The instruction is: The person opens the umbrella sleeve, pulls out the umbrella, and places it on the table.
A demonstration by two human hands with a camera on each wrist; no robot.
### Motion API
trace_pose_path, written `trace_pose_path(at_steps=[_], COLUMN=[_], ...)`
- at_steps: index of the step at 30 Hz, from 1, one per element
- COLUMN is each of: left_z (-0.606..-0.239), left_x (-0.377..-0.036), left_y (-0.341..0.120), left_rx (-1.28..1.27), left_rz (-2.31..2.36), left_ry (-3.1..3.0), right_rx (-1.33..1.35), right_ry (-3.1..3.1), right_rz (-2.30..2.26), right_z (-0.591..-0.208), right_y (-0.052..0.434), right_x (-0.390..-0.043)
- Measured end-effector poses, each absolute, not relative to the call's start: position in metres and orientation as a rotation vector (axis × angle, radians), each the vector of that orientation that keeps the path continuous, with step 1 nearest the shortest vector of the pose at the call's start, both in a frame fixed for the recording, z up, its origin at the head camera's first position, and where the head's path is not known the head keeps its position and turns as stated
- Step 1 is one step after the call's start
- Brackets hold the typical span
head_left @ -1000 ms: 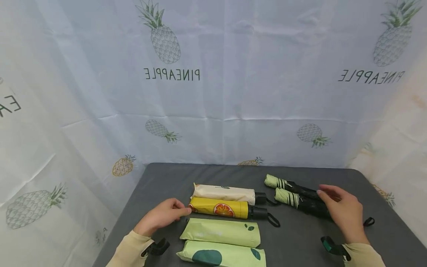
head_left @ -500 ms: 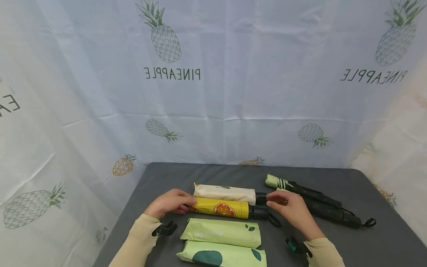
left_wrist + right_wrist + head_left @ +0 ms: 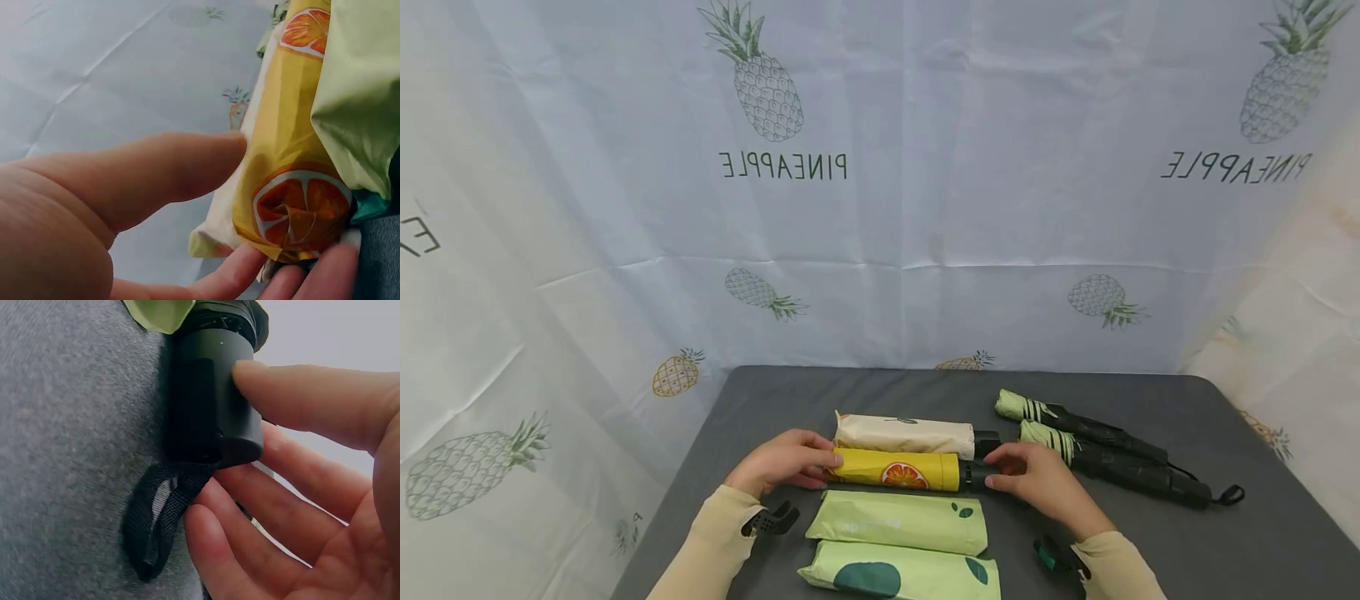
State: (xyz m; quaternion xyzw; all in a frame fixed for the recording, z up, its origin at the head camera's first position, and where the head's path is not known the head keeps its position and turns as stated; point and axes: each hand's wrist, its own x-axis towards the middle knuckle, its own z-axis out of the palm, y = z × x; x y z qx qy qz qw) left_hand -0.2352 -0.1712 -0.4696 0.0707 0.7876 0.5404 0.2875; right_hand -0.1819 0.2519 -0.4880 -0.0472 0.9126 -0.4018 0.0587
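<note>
The yellow umbrella (image 3: 895,469) lies mid-table between the cream umbrella (image 3: 904,434) and two green sleeves (image 3: 898,522). My right hand (image 3: 1037,482) has dropped from above onto its black handle (image 3: 212,406), thumb and fingers closing around it; my left hand (image 3: 784,462) still pinches the tip. Bare grey table (image 3: 1240,542) lies right, beyond the black umbrellas (image 3: 1112,454).

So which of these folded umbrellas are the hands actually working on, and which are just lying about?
In hand:
- yellow folded umbrella with orange-slice print
- left hand at its tip end
- right hand on its black handle

Lying about:
- cream folded umbrella
- two pale green sleeved umbrellas
- two black umbrellas with green striped ends
</note>
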Motion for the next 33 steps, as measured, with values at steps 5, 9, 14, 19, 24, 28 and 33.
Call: trace_pose_path(at_steps=[5,9,14,19,24,28,33], left_z=[-0.471,-0.472,-0.475,-0.479,-0.472,-0.458,-0.443], left_x=[-0.234,-0.233,-0.233,-0.234,-0.233,-0.231,-0.228], left_y=[-0.172,-0.173,-0.173,-0.173,-0.173,-0.174,-0.177], left_rx=[0.177,0.200,0.224,0.244,0.280,0.322,0.343], left_rz=[1.464,1.403,1.404,1.418,1.426,1.483,1.597], left_ry=[2.095,2.167,2.176,2.136,2.088,2.045,1.958], right_rx=[-0.142,-0.172,-0.162,-0.130,-0.134,-0.198,-0.183], right_ry=[2.750,2.750,2.757,2.775,2.751,2.700,2.646], right_rz=[-1.182,-1.167,-1.187,-1.174,-1.186,-1.266,-1.362], right_z=[-0.490,-0.490,-0.491,-0.490,-0.484,-0.474,-0.459], right_y=[0.251,0.251,0.248,0.247,0.253,0.262,0.268], right_x=[-0.182,-0.182,-0.182,-0.183,-0.181,-0.178,-0.176])
